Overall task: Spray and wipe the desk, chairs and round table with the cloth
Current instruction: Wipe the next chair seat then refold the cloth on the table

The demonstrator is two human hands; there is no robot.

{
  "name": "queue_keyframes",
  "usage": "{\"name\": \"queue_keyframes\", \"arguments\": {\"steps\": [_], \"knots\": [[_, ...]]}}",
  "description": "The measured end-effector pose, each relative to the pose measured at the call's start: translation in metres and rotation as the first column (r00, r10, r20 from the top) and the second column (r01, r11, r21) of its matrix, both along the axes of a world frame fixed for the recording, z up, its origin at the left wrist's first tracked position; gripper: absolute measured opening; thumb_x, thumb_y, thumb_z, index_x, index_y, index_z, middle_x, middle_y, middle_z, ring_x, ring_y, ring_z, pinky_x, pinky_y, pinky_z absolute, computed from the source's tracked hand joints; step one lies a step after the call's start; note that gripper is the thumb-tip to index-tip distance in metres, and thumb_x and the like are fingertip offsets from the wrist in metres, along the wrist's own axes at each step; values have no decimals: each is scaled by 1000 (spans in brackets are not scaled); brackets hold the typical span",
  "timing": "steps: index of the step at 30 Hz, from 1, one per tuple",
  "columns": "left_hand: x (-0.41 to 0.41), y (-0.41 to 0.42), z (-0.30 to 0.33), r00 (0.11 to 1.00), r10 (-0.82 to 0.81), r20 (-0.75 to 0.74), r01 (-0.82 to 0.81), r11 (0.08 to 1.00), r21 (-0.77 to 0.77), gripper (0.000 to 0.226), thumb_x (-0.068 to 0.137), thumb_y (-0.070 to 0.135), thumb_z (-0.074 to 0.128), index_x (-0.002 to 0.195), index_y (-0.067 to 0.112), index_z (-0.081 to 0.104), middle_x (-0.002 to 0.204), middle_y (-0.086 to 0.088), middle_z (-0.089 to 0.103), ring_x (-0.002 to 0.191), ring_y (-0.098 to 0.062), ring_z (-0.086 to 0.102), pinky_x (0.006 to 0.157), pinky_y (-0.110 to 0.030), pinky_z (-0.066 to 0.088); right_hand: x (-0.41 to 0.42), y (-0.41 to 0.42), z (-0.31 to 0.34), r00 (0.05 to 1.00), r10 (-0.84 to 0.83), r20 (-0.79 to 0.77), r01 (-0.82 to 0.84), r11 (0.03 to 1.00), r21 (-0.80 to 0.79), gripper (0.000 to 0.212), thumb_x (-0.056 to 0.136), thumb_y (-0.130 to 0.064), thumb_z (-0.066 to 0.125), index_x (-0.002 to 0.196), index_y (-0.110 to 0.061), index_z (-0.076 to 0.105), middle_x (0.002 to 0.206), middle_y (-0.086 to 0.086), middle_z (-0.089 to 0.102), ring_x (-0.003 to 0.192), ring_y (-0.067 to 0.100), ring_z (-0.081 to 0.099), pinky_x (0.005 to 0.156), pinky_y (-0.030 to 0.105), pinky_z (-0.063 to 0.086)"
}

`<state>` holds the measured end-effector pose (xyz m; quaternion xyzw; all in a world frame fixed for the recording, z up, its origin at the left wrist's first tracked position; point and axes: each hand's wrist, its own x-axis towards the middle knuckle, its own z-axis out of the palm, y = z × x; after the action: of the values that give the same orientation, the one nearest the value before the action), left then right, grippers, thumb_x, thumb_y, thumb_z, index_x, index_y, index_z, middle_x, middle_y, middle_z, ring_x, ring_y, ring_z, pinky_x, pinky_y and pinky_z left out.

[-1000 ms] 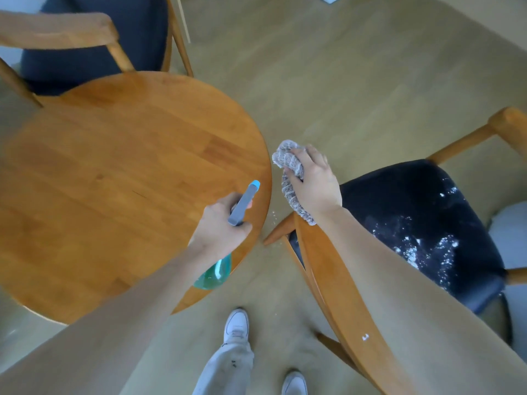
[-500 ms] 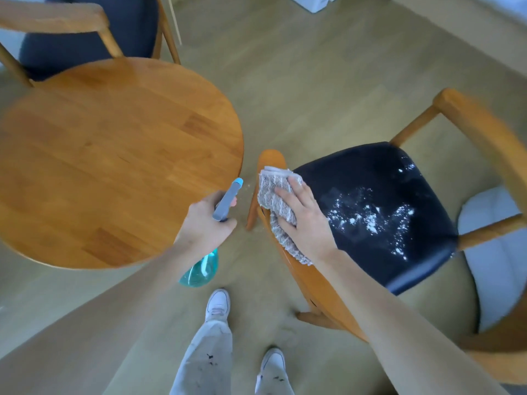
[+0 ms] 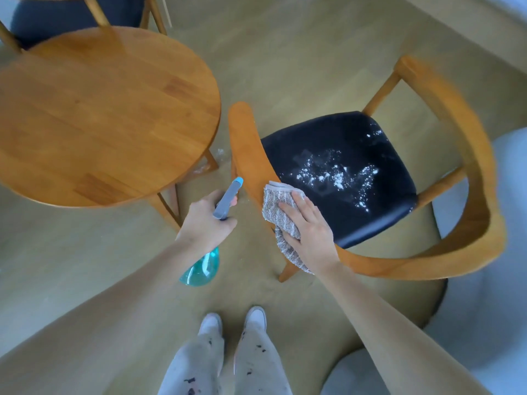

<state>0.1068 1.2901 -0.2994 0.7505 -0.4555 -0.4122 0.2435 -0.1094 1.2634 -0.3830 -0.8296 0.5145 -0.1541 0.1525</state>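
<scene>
A wooden chair [image 3: 470, 155] with a curved back rail stands at the right; its dark seat [image 3: 342, 143] carries white foam specks. My right hand [image 3: 308, 232] presses a grey knitted cloth [image 3: 281, 212] flat against the left part of the rail, fingers straight over it. My left hand [image 3: 205, 220] grips a teal spray bottle [image 3: 204, 266] by its grey head, nozzle pointing toward the rail, just left of the cloth. The round wooden table [image 3: 99, 109] lies to the left.
A second chair with a dark seat [image 3: 71, 15] stands behind the table at the top left. My feet in white shoes [image 3: 233, 320] are on the tan floor below the hands. A pale grey object [image 3: 502, 223] lies at the right edge.
My right hand has slid the cloth down the chair's rail from its tip toward me. The view has swung right, so the table sits further left. The bottle stays in my left hand.
</scene>
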Motion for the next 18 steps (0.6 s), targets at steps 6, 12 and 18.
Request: {"name": "queue_keyframes", "arguments": {"steps": [6, 12, 18], "knots": [[-9, 18, 18, 996, -87, -14, 87, 996, -18, 30, 82, 5, 58, 105, 23, 61, 81, 1, 58, 56, -14, 45, 57, -23, 38, -51, 59, 5, 998, -54, -44, 56, 997, 58, 84, 70, -3, 81, 138, -27, 39, 147, 13, 38, 133, 42, 35, 107, 52, 27], [-11, 28, 48, 989, -149, -5, 148, 989, -27, 28, 83, 8, 58, 107, 22, 62, 80, 2, 57, 59, -14, 48, 56, -22, 38, -79, 88, 45, 978, -114, -173, 167, 928, 334, 57, 94, -14, 56, 144, -31, 34, 155, -13, 8, 147, 20, 2, 113, 39, 30], [-16, 23, 72, 978, -210, 2, 210, 974, -86, 29, 86, 11, 60, 114, 18, 60, 78, 10, 52, 69, -12, 52, 74, -24, 41, -79, 102, 72, 956, -126, -263, 231, 878, 419, 48, 98, -23, 50, 143, -34, 36, 156, -16, 13, 146, 11, 6, 97, 28, 43]]}}
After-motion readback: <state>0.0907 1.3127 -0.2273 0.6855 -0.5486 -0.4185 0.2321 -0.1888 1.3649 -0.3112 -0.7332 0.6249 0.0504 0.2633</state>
